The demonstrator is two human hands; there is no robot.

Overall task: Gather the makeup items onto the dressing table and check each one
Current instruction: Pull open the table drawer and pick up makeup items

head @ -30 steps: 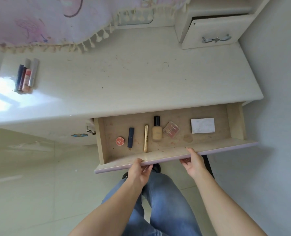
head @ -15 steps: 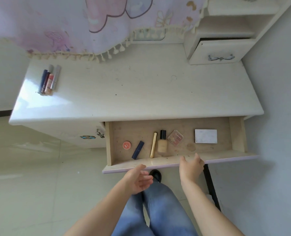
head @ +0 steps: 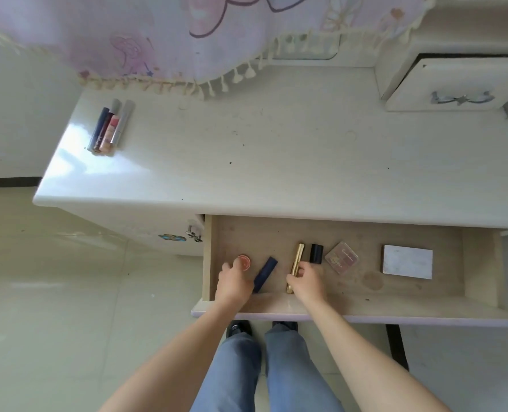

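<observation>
The drawer [head: 350, 304] under the dressing table [head: 276, 162] stands pulled out. Both my hands are inside it. My left hand [head: 234, 282] rests at the lower edge of a red round compact [head: 244, 261], with a dark blue tube [head: 266, 273] touching its right side. My right hand [head: 306, 281] is curled over the body of a foundation bottle, so only the bottle's black cap [head: 316, 253] shows. Its thumb lies against a gold tube [head: 296, 260]. A pink eyeshadow palette [head: 341, 257] and a white rectangular compact [head: 408, 261] lie further right.
Several slim makeup tubes [head: 110, 129] lie together at the tabletop's far left. A fringed pink cloth [head: 157, 40] hangs over the back. A small upper drawer [head: 455, 87] sits slightly open at the back right. A wall runs along the right side, and my legs stand below the drawer.
Both hands left the drawer's front edge and reached into the drawer, the left to the red compact, the right onto the foundation bottle. The camera view rose and moved closer.
</observation>
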